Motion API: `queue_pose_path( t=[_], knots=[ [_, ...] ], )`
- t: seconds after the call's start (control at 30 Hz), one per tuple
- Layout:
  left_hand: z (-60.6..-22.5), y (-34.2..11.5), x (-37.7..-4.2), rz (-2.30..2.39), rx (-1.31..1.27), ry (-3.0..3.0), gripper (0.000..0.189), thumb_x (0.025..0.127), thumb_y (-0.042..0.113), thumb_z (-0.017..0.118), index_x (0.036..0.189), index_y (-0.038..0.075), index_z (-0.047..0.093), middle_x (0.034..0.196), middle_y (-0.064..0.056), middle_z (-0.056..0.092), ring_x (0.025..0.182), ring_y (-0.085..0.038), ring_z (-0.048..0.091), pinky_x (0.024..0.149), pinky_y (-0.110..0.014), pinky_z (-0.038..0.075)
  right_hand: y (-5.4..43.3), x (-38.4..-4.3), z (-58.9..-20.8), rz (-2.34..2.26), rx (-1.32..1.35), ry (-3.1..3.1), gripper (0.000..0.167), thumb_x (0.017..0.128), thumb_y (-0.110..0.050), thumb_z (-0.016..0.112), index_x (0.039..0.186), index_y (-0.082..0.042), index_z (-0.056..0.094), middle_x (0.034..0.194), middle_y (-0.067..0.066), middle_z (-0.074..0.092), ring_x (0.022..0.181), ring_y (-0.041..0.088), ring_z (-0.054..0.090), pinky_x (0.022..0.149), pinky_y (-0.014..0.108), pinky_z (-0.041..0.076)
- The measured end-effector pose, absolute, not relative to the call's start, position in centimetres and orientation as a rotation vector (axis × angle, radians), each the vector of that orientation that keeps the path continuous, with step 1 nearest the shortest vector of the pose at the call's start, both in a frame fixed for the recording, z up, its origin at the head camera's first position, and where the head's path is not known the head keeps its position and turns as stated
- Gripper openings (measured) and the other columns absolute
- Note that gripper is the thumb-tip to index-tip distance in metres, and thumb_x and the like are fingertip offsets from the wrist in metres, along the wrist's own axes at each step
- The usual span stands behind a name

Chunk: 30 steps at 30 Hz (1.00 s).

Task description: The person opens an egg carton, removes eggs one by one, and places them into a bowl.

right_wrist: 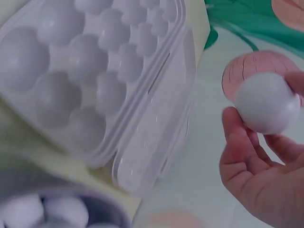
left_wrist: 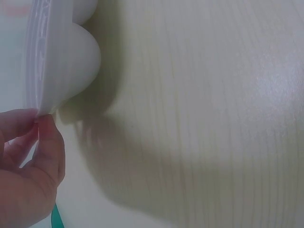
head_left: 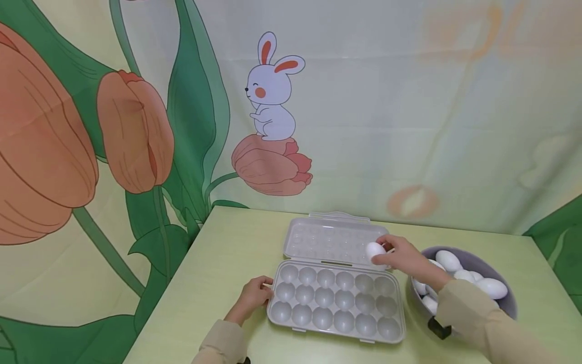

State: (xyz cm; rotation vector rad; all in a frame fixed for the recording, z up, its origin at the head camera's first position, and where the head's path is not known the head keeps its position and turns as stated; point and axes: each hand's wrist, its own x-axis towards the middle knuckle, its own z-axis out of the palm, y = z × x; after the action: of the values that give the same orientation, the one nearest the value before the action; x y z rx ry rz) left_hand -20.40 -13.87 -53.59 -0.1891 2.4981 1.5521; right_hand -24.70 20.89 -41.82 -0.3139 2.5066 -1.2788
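An egg carton (head_left: 334, 302) of pale plastic lies with its hinged lid (head_left: 329, 241) folded back; the rows of round cups hold nothing. My left hand (head_left: 255, 294) pinches the carton's left rim between thumb and fingers, as the left wrist view shows up close. In my right hand (head_left: 402, 257) a white egg (head_left: 375, 250) is held by the fingertips, over the lid's right end. The right wrist view shows that egg (right_wrist: 267, 103) with thumb and fingers around it. Beneath my right forearm stands a grey bowl (head_left: 508, 303) with several white eggs (head_left: 492, 288).
Carton and bowl share a light wood-grain table (head_left: 218, 242). Behind it hangs a cloth backdrop (head_left: 364, 126) printed with tulips and a rabbit. The bowl stands just right of the carton, partly hidden by my right sleeve (head_left: 473, 308).
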Motion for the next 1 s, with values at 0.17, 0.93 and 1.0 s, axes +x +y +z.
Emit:
queue_pose_path(
  t=[0.17,0.93,1.0],
  knots=[
    [-53.9,-14.1,-20.5,1.573,-0.193,2.484,0.029,0.072,-0.005,0.054,0.101,-0.007,0.055,0.076,-0.014,0.060,0.059,-0.012,0.051,0.053,-0.025,0.046,24.7,-23.6,-40.9,-1.138,-0.321,2.530,0.045,0.076,-0.025,0.065,0.109,0.001,0.050,0.092,0.011,0.055,0.073,0.016,0.050,0.060,0.031,0.044],
    [-53.9,-13.8,-20.5,1.553,-0.216,2.498,0.029,0.073,-0.007,0.053,0.101,-0.007,0.056,0.073,-0.010,0.059,0.056,-0.012,0.048,0.052,-0.025,0.044,32.4,-20.0,-43.5,-0.692,-0.297,2.684,0.032,0.063,-0.015,0.068,0.085,-0.005,0.047,0.067,0.002,0.049,0.059,0.014,0.043,0.053,0.027,0.035],
    [-53.9,-13.9,-20.5,1.560,-0.214,2.494,0.029,0.072,-0.007,0.053,0.102,-0.007,0.055,0.074,-0.011,0.059,0.057,-0.012,0.049,0.052,-0.025,0.043,32.8,-19.9,-43.8,-0.649,-0.310,2.708,0.031,0.060,-0.013,0.068,0.082,-0.006,0.048,0.065,0.001,0.047,0.058,0.013,0.042,0.051,0.027,0.034]
  ],
)
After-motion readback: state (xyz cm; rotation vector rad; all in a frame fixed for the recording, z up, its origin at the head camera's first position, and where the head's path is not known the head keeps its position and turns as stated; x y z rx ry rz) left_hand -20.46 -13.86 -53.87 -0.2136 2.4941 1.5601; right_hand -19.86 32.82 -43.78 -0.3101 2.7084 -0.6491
